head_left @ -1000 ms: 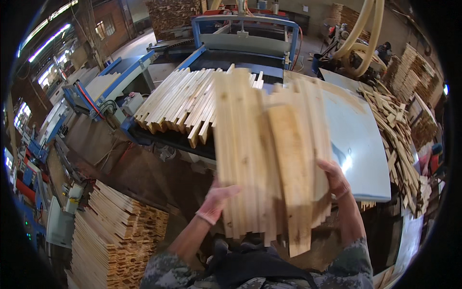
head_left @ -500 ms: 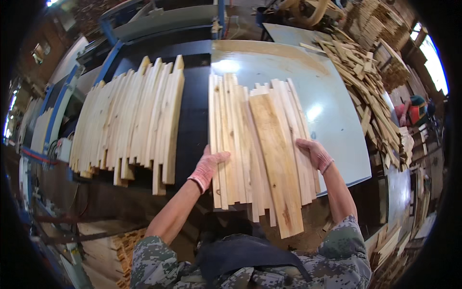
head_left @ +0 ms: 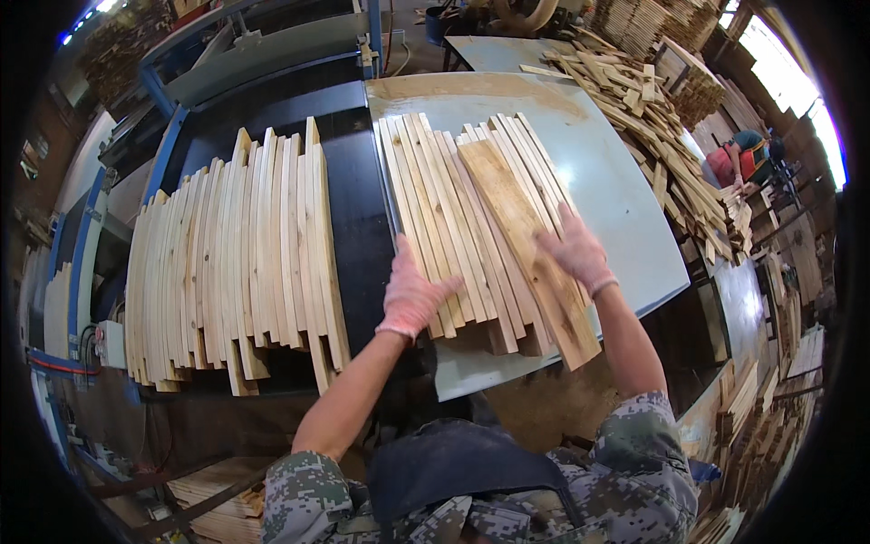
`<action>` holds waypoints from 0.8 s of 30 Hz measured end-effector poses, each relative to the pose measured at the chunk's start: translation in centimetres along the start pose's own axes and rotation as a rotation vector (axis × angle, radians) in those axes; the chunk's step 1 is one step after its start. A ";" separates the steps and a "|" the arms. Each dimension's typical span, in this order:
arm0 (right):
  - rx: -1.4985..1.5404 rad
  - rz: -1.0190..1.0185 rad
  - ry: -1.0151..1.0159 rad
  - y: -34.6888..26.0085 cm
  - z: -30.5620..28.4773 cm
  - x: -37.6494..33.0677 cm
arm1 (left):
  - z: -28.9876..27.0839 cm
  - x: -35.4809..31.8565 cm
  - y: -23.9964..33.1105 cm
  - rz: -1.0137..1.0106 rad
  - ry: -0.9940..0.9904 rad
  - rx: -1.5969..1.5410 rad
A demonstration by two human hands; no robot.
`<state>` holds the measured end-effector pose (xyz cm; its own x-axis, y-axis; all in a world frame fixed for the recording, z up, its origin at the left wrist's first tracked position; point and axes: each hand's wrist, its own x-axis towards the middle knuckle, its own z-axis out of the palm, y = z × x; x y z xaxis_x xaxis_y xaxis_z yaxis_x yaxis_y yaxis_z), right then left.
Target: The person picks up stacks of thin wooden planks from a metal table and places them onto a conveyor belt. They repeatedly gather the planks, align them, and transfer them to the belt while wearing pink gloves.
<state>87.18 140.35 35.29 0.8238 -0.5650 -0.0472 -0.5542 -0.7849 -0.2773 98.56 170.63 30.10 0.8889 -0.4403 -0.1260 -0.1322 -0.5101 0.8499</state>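
Note:
A bundle of pale wooden slats lies fanned on a grey metal table, with one wider board resting diagonally on top. My left hand, in a pinkish glove, presses flat on the near left part of the bundle. My right hand, gloved the same, lies flat on the wider board near the bundle's right side. Both hands have fingers spread. A second row of slats lies on the black conveyor belt to the left.
A heap of loose wood strips runs along the table's far right edge. A person in red works beyond it. Stacked slats stand low at my left, more stacks at the right. A blue machine frame borders the belt.
The bundle has come down from in front of me onto the grey table. My hands have shifted from gripping its near ends to lying flat on top of it.

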 end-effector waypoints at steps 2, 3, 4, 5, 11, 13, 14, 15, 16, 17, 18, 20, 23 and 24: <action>-0.045 -0.027 -0.254 -3.9 -1.5 -4.6 | 0.1 -1.8 -2.5 0.012 -0.050 -0.089; -0.066 0.020 -0.221 -4.7 -1.7 -5.2 | -0.1 -2.4 -2.4 0.034 -0.089 -0.168; -0.085 0.066 -0.191 -5.4 -1.7 -5.7 | -0.3 -2.8 -2.6 0.036 -0.101 -0.183; -0.103 0.109 -0.162 -6.2 -1.7 -6.2 | -0.4 -3.2 -2.8 0.036 -0.112 -0.198; 0.361 0.055 -0.024 -4.3 -1.2 -4.1 | 2.0 -1.8 -6.3 0.059 -0.131 -0.643; 0.470 0.102 -0.107 -9.5 -2.3 -4.5 | 0.2 -2.4 -4.8 -0.046 -0.214 -0.973; 0.584 0.069 -0.148 -12.3 -2.2 -4.9 | -0.4 -2.7 -4.8 -0.158 -0.243 -1.140; 0.692 0.040 -0.181 -14.9 -2.1 -5.2 | -0.7 -2.6 -4.8 -0.232 -0.226 -1.186; 0.660 -0.060 -0.113 -16.6 -0.5 -4.6 | -0.8 -2.5 -4.4 -0.305 -0.219 -1.230; 0.450 -0.151 -0.047 -19.6 0.5 -3.7 | -1.4 -2.4 -4.8 -0.381 -0.184 -1.259; 0.358 -0.194 0.004 -21.4 2.1 -2.4 | -1.7 -2.2 -5.0 -0.396 -0.157 -1.277; 0.417 -0.137 -0.085 -25.5 2.9 -1.6 | -1.9 -1.7 -5.1 -0.425 -0.104 -1.313; 0.144 -0.131 0.011 -26.7 5.6 1.3 | -0.5 -0.9 -4.0 -0.014 -0.070 -1.035; 0.133 -0.115 0.017 -26.8 6.5 1.4 | -1.0 -0.9 -4.4 0.052 -0.194 -1.003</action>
<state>103.94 162.27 36.38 0.8780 -0.4786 0.0082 -0.4349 -0.8047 -0.4042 98.74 173.99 27.02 0.7943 -0.6021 -0.0815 0.3385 0.3271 0.8823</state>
